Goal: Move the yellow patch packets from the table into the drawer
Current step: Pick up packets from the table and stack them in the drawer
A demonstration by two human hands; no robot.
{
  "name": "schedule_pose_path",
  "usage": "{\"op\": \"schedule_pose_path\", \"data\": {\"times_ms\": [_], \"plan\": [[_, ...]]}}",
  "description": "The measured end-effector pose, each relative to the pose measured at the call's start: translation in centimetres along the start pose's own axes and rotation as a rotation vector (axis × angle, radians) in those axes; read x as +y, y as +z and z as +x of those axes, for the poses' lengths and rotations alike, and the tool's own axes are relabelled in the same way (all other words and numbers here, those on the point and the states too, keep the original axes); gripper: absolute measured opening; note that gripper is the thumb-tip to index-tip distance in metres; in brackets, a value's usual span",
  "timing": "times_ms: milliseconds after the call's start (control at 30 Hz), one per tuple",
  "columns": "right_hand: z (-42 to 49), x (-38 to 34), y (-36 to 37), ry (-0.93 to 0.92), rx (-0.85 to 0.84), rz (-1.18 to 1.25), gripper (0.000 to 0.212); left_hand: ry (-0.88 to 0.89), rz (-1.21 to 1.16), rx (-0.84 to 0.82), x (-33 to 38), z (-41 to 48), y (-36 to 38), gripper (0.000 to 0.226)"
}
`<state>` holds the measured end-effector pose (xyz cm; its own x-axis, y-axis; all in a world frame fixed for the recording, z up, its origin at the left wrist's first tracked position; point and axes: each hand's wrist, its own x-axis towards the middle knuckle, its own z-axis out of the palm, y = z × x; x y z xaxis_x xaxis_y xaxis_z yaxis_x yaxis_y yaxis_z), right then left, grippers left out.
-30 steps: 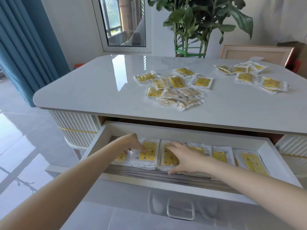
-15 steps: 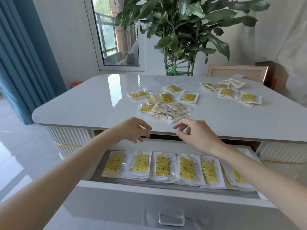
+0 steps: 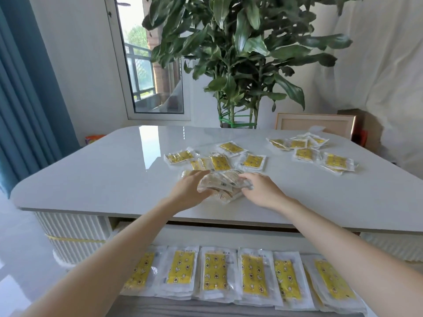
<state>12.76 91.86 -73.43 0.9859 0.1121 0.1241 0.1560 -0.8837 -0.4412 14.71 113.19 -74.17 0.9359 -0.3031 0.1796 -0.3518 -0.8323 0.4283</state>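
Observation:
Yellow patch packets lie in two groups on the white table (image 3: 96,179): a near pile (image 3: 220,162) at the centre and a far group (image 3: 306,149) to the right. My left hand (image 3: 190,191) and my right hand (image 3: 261,191) close in from both sides on a small heap of packets (image 3: 220,185) at the front of the near pile, fingers curled round its edges. Below the table's front edge, the open drawer (image 3: 229,310) holds a row of several packets (image 3: 217,271) lying flat, side by side.
A large potted plant (image 3: 238,65) stands behind the table, with a framed panel (image 3: 315,122) to its right. A blue curtain (image 3: 20,99) hangs at the left and a window (image 3: 151,72) sits behind. The drawer sticks out toward me under my forearms.
Both hands have left the drawer, risen over the table edge and reached forward to the near pile, where they now gather a heap of packets. The camera has tilted up.

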Motion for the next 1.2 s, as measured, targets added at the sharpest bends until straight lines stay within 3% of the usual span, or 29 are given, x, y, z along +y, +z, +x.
{"op": "schedule_pose_path", "data": {"times_ms": [167,300,600,700,867,967,1200], "plan": [[3.0,0.7,0.7,-0.036,-0.133,-0.007,0.067,0.024,0.081,-0.01,-0.2,2.5,1.3,0.061],[4.3,1.0,1.0,-0.034,-0.193,-0.067,0.065,0.087,0.088,0.024,-0.4,3.2,1.6,0.049],[4.9,0.8,1.2,-0.235,0.005,-0.448,0.034,0.272,0.231,0.122,-1.3,3.7,2.0,0.04],[5.0,0.6,1.4,-0.217,0.083,-0.447,0.034,0.253,0.188,0.198,-1.4,3.7,2.0,0.04],[4.8,0.8,-0.7,-0.086,0.365,-0.13,0.028,0.151,-0.071,0.367,0.1,4.0,-0.7,0.025],[4.6,0.6,-2.8,-0.038,0.525,0.05,0.036,0.015,-0.287,0.425,1.4,4.0,-2.9,0.02],[1.2,-1.8,-5.8,0.099,0.567,0.466,0.045,-0.167,-0.998,0.371,3.2,1.0,-6.1,0.009]]}}
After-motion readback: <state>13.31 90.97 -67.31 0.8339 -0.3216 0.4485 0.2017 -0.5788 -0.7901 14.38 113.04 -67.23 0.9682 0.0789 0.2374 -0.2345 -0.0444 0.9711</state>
